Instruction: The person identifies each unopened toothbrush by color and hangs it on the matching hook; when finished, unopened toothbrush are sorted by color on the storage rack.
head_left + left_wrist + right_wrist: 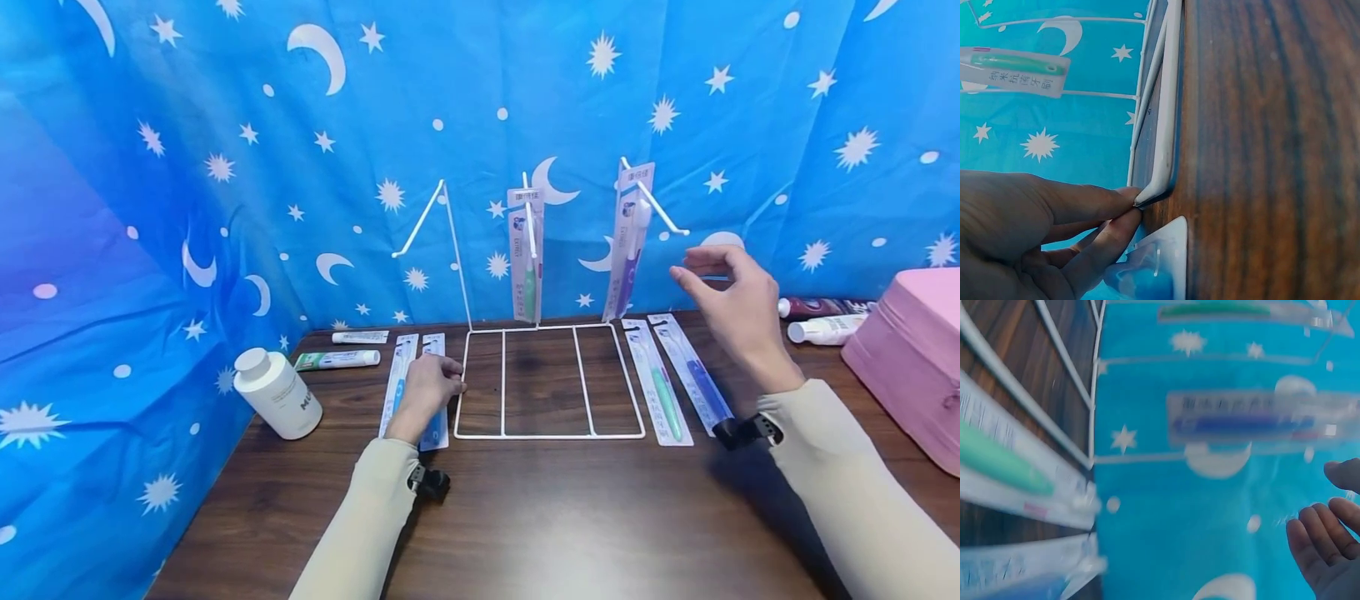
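“So, why was the left hand so low?”

“It pinched the left edge of the rack base, just behind the front corner, probably to steady it.”

“And the right hand?”

“Raised just beside the right hook, thumb apart from bent fingers, holding nothing (the right wrist's view agreed). A purple brush hung on that hook and a green brush on the middle hook, slung by their tops, so the handles pointed down.”

“The other brushes?”

“Flat on the table: two blue ones by the base's left edge, a green one and a deep-blue one by its right, likely for easy reach.”

“And the room?”

“Dark wood grain, shiny toward the table's near edge. A bottle stood near the left edge, two tubes toward the far left corner; two more tubes and a pink case sat toward the right edge. Blue cloth rose behind the far edge.”
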`<state>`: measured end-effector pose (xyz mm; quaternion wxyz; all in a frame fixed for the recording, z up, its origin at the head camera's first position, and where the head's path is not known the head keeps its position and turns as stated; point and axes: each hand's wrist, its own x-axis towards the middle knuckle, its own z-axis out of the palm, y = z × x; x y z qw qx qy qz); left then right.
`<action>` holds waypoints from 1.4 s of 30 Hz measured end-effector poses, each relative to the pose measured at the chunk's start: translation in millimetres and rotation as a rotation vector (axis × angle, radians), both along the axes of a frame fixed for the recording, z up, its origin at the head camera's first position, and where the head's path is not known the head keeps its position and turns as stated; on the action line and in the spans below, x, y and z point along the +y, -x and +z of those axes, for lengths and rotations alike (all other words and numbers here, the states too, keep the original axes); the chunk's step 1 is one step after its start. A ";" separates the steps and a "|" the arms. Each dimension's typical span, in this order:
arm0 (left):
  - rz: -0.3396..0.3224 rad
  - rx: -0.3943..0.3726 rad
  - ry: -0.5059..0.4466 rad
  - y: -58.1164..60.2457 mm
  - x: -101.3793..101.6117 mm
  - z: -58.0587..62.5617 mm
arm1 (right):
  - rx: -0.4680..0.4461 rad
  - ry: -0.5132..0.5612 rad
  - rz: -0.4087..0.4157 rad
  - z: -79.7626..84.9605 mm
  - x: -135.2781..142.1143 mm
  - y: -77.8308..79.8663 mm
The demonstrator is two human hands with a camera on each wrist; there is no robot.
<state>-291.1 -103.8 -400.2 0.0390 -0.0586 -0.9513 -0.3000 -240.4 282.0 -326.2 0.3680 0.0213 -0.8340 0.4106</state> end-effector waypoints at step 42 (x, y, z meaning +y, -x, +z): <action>0.003 -0.009 -0.007 1.2 -0.9 -2.2 | -0.858 0.091 0.119 -83.6 59.2 46.0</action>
